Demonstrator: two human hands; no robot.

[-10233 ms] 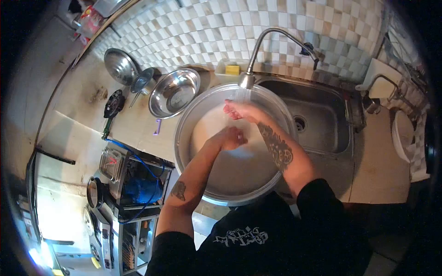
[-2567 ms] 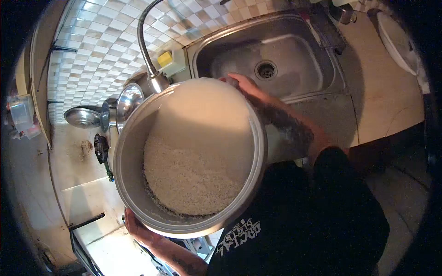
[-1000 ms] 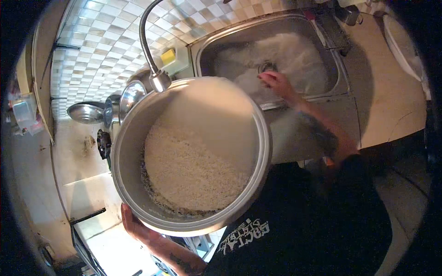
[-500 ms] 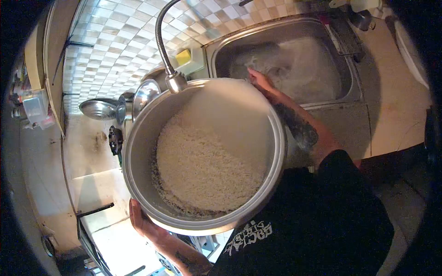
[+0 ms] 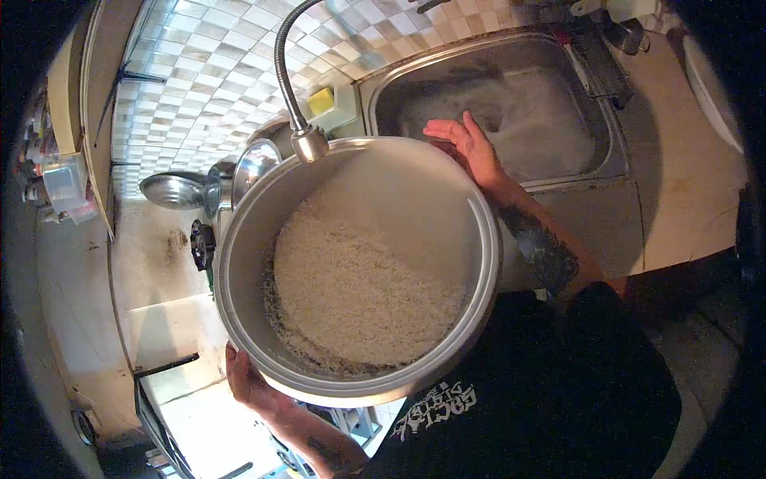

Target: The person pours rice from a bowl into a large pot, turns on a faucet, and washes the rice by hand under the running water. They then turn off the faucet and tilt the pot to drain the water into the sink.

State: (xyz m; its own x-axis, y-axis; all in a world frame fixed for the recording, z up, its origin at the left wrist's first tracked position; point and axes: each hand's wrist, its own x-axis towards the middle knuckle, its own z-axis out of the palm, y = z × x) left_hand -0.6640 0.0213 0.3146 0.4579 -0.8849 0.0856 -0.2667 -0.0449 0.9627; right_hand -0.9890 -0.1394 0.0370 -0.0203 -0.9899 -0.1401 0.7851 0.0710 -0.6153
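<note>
A large metal pot (image 5: 357, 386) is tilted toward the sink, with wet rice (image 5: 351, 287) heaped on its lower side. Cloudy water (image 5: 407, 188) fills the side nearest the sink, up close to the rim. My left hand (image 5: 243, 379) grips the pot's outer wall at the lower left, most of its fingers hidden beneath. At the upper right, my right hand (image 5: 471, 152) is open beside the rim, fingers stretched out and thumb apart. Over the rim hangs the flexible faucet's spout (image 5: 308, 145).
Whitish water lies in the metal sink (image 5: 621, 164). A yellow sponge (image 5: 321, 100) sits in a white holder by the tiled wall (image 5: 191, 72). Shiny metal lids (image 5: 257, 168) and a black burner part (image 5: 203, 244) are left of the pot.
My right hand has risen from low on the pot's side to the rim, its fingers now spread. The pot and my left hand have barely moved.
</note>
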